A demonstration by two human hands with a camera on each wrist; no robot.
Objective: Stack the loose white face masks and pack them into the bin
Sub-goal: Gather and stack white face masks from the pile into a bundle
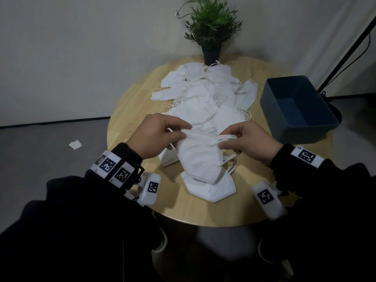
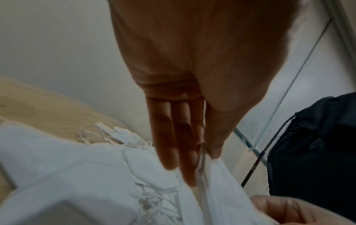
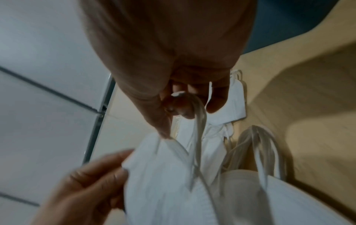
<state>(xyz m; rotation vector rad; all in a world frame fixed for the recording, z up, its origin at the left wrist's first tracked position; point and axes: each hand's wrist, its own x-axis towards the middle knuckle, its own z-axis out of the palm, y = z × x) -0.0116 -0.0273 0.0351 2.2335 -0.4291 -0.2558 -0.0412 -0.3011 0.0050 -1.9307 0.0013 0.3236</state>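
Observation:
Both hands hold one folded white mask [image 1: 200, 157] just above the near part of the round wooden table [image 1: 254, 200]. My left hand [image 1: 160, 135] pinches its left top corner between thumb and fingers [image 2: 207, 153]. My right hand [image 1: 246, 139] pinches the right corner and has the ear loops [image 3: 198, 120] hooked round its fingers. Under the held mask lies a small stack of flat masks [image 1: 213, 190]. Several loose masks [image 1: 203, 92] spread over the table's middle and far side. The dark blue bin [image 1: 297, 108] stands at the right, with nothing seen inside.
A potted green plant [image 1: 211, 29] stands at the table's far edge behind the masks. A scrap of white paper [image 1: 75, 144] lies on the grey floor at the left. A black stand leg [image 1: 345, 53] slants behind the bin.

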